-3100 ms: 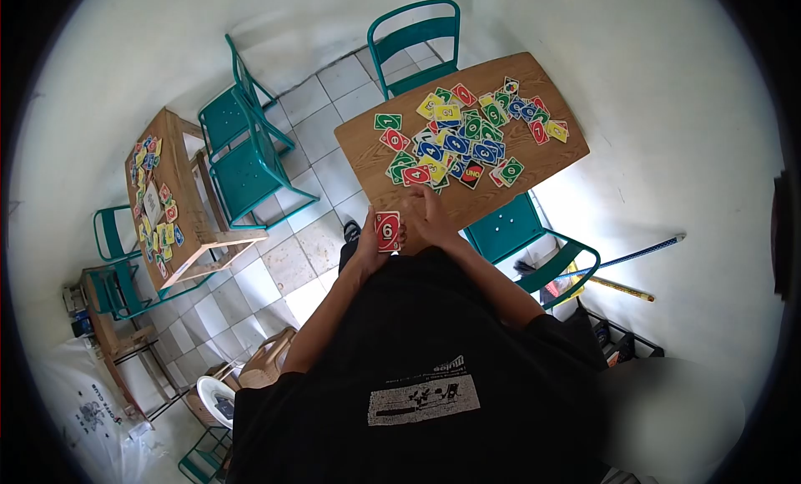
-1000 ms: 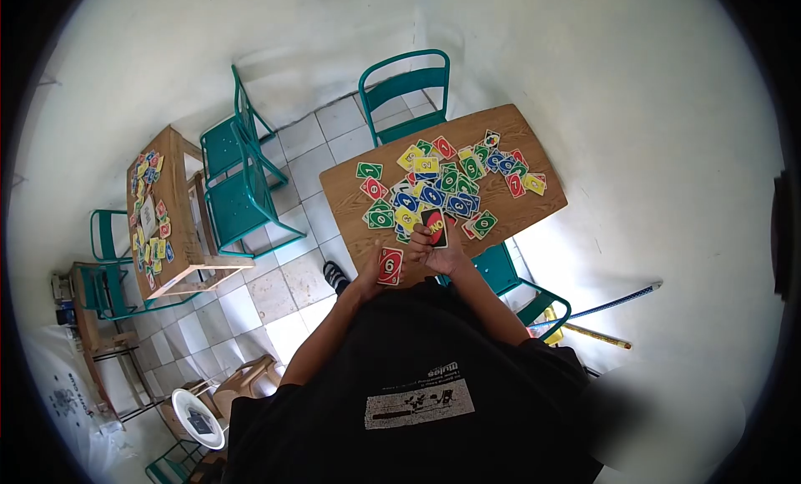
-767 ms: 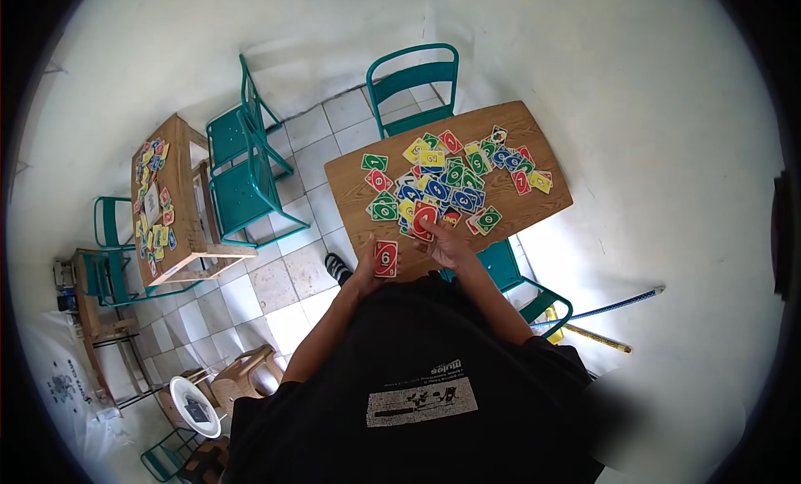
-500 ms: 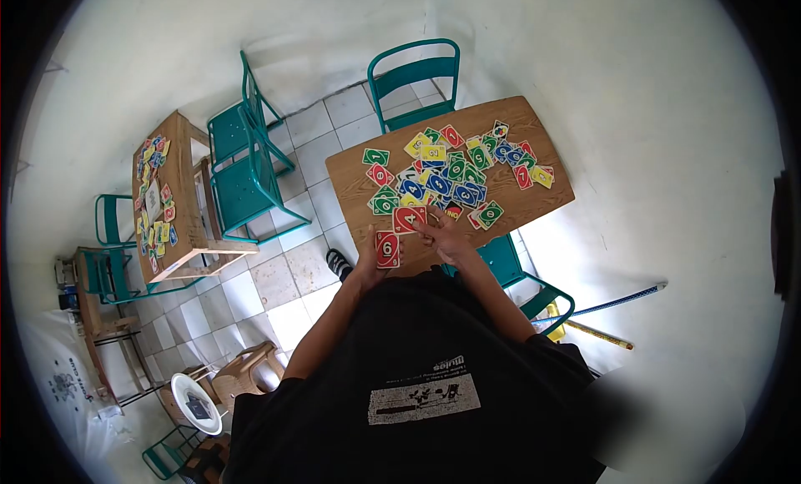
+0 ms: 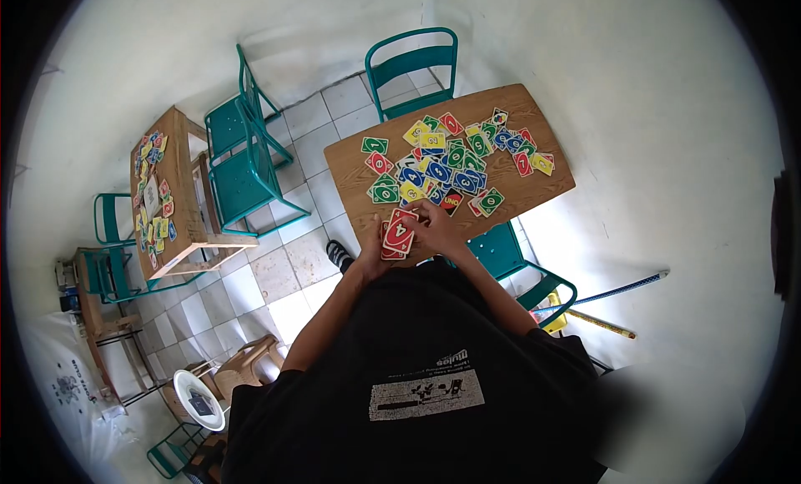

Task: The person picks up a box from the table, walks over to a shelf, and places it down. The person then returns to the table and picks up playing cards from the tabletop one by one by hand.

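2 hands (image 5: 402, 237) close tog. w/ red cards (image 5: 400, 232), fingers (image 5: 427, 210) bent.

Relative to the near table (image 5: 350, 163): pale walls (image 5: 651, 108) beyond, a green chair (image 5: 413, 69) behind, tiled floor (image 5: 250, 288) and another wooden table (image 5: 185, 200) leftward.

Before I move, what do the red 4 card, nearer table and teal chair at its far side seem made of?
Red 4 card: probably coated paper, thin, smooth-looking and white-bordered. Nearer table: wood or wood-look laminate, brown with visible grain. Teal chair: likely painted metal, with slim bent tubing.
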### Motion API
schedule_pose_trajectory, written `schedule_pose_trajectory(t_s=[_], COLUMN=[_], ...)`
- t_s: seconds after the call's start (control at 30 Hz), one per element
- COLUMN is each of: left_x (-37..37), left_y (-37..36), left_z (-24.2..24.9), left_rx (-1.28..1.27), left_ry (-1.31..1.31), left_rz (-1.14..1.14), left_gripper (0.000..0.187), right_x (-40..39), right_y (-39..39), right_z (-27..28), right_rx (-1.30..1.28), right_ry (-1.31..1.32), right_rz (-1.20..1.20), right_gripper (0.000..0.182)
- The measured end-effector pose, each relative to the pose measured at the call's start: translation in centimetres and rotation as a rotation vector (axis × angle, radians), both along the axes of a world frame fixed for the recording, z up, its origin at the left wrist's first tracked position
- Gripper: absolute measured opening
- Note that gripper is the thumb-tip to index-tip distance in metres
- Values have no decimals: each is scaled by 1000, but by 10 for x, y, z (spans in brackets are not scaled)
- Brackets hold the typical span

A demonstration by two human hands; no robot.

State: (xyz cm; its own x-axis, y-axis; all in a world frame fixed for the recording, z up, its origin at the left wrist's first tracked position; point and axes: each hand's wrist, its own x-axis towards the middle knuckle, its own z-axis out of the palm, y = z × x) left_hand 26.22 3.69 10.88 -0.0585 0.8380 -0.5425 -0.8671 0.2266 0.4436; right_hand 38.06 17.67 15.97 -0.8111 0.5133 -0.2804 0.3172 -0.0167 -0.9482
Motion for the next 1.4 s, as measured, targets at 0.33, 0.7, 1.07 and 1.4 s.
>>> schedule_pose_trajectory(t_s=[0.33, 0.7, 1.07, 1.4], left_x=[4, 7, 6, -24], left_y=[-12, -13, -22, -43], left_z=[-5, -2, -12, -7], left_rx=[7, -69, -132, -96], left_ry=[-68, 17, -67, -165], left_rz=[-67, -2, 59, 235], left_gripper=[76, 76, 75, 71], right_x=[1, -3, -18, -43], right_y=[-17, -29, -18, 51], right_z=[7, -26, -62, -184], right_rx=[646, 734, -576, 364], right_ry=[-38, -34, -166, -385], right_rz=[247, 499, 100, -115], right_gripper=[60, 106, 55, 34])
